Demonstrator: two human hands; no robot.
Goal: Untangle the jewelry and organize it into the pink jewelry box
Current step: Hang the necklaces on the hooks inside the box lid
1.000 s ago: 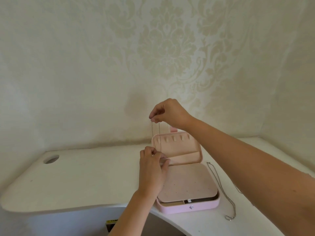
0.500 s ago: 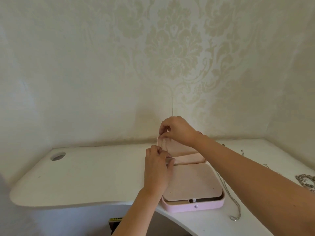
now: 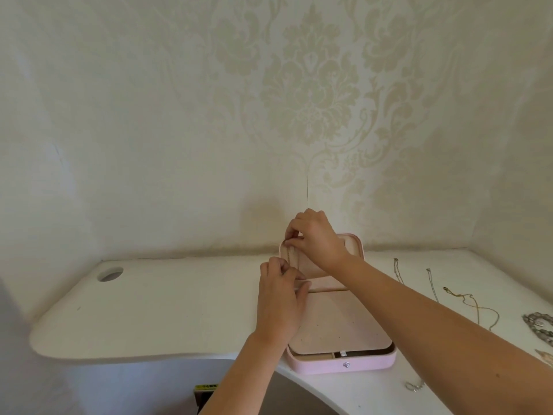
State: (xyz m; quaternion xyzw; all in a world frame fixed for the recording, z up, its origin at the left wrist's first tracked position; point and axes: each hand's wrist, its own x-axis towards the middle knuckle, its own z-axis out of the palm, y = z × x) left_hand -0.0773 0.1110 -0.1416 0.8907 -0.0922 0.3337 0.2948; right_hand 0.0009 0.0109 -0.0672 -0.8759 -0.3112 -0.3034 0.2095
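Pinching the fine chain point(image 3: 289, 259) against the raised lid of the pink jewelry box point(image 3: 344, 366), right grip point(image 3: 317, 238) at 12 o'clock, left grip point(image 3: 281, 298) at 6, the person handles a seemingly light, limp, tangle-prone strand, best held by its ends.

Cream damask wall point(image 3: 311, 94), wht desk point(image 3: 167, 310) w/ hole point(image 3: 110, 274)

I'm seeing the pink box point(image 3: 341, 365) sitting open at the desk's point(image 3: 179, 310) near edge, its lid point(image 3: 354, 245) standing upright. A thin chain point(image 3: 289, 256) is running down the lid's lining, my right hand point(image 3: 314, 238) pinching it above and my left hand point(image 3: 279, 298) below. Loose chains point(image 3: 431, 283) and a chunky bracelet point(image 3: 538, 324) are lying right of the box.
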